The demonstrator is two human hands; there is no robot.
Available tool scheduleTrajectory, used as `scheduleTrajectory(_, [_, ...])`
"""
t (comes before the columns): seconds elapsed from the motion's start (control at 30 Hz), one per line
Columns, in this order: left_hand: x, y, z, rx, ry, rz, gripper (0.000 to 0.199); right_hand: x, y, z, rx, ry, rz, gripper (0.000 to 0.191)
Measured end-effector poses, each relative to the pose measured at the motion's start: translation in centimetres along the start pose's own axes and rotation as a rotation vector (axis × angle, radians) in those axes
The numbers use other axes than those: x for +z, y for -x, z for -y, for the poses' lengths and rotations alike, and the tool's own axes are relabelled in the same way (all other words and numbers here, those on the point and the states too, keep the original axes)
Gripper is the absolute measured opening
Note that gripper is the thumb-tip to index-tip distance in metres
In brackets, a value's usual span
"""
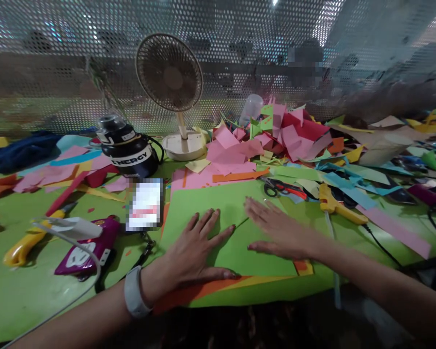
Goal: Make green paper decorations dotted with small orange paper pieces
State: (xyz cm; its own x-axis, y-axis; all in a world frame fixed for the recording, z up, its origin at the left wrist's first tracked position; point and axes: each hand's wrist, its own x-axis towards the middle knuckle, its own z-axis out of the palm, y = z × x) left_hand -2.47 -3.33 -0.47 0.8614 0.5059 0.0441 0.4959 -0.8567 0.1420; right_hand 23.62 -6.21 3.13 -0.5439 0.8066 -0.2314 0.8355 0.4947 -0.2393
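A large green paper sheet (pixel 192 198) lies in front of me. Flat on its left part rests my left hand (pixel 196 247), fingers spread, with a grey band on the wrist. My right hand (pixel 276 228) is stretched out over the right part of the same sheet, holding nothing; whether its palm touches the paper I cannot tell. Orange paper (pixel 181 293) and yellow paper stick out from under the sheet's front edge. Just behind the sheet lie red-and-black scissors (pixel 281 188), and to their right a yellow glue gun (pixel 339 206).
A fan (pixel 170 72) and a dark bottle (pixel 129 150) stand at the back. Pink paper scraps (pixel 232 150) are heaped behind the sheet. To the left lie a phone (pixel 144 204), a purple device (pixel 89 249), a white cable and a yellow-handled tool (pixel 32 242). A perforated screen (pixel 240 48) closes the far side.
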Motion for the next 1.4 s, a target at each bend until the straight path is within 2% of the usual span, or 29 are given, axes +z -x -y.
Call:
scheduleTrajectory(0.1, [-0.2,-0.1,-0.1,-0.007,-0.005,0.02,0.096,0.3,-0.2,1.7,-0.165,-0.014,0.056,0.093])
scheduleTrajectory(0.17, [-0.2,-0.1,-0.1,-0.005,-0.003,0.026,0.096,0.6,-0.2,1.8,-0.181,0.002,0.055,0.092])
scheduleTrajectory(0.3, [-0.1,0.0,0.0,-0.001,-0.002,0.02,0.094,0.5,0.2,-0.3,-0.121,0.055,0.018,0.091])
scheduleTrajectory(0.47, [-0.4,-0.1,0.0,0.003,-0.013,0.026,0.095,-0.3,0.7,-3.7,0.043,0.052,-0.038,0.083])
scheduleTrajectory(0.53, [-0.5,0.0,-0.1,0.001,-0.02,0.027,0.095,-0.8,1.0,-4.7,0.095,-0.007,-0.138,0.076])
scheduleTrajectory(0.67, [-0.5,0.0,-0.3,-0.01,-0.038,0.024,0.092,-2.8,1.9,-5.5,0.176,-0.255,-0.572,0.054])
scheduleTrajectory(0.7, [-0.5,0.0,-0.3,-0.014,-0.04,0.032,0.092,-3.2,2.1,-5.4,0.177,-0.301,-0.637,0.05])
scheduleTrajectory(0.73, [-0.6,-0.1,-0.3,-0.018,-0.04,0.042,0.092,-3.5,2.1,-5.2,0.167,-0.323,-0.649,0.049])
scheduleTrajectory(0.77, [-0.7,-0.2,-0.2,-0.021,-0.042,0.048,0.092,-3.6,2.1,-4.8,0.154,-0.321,-0.603,0.049])
scheduleTrajectory(0.83, [-0.9,-0.5,-0.1,-0.02,-0.057,0.042,0.091,-3.2,1.7,-4.0,0.105,-0.246,-0.412,0.054])
scheduleTrajectory(0.9, [-1.3,-0.9,0.0,-0.008,-0.082,0.02,0.089,-2.2,1.1,-3.2,0.025,-0.151,-0.189,0.064])
scheduleTrajectory(0.97, [-1.5,-1.4,-0.1,0.022,-0.098,0.007,0.089,-1.1,0.6,-2.6,-0.03,-0.083,-0.065,0.071])
scheduleTrajectory(1.07, [-1.3,-2.3,-0.6,0.065,-0.079,0.015,0.093,0.2,0.1,-2.3,-0.052,-0.014,-0.031,0.073])
scheduleTrajectory(1.23, [-0.2,-3.6,-1.5,0.065,-0.003,0.075,0.099,1.1,-0.1,-2.5,-0.073,0.026,-0.106,0.073])
scheduleTrajectory(1.4, [0.2,-3.0,-1.1,0.076,0.038,0.101,0.096,1.4,-0.1,-2.8,-0.058,0.049,-0.088,0.071])
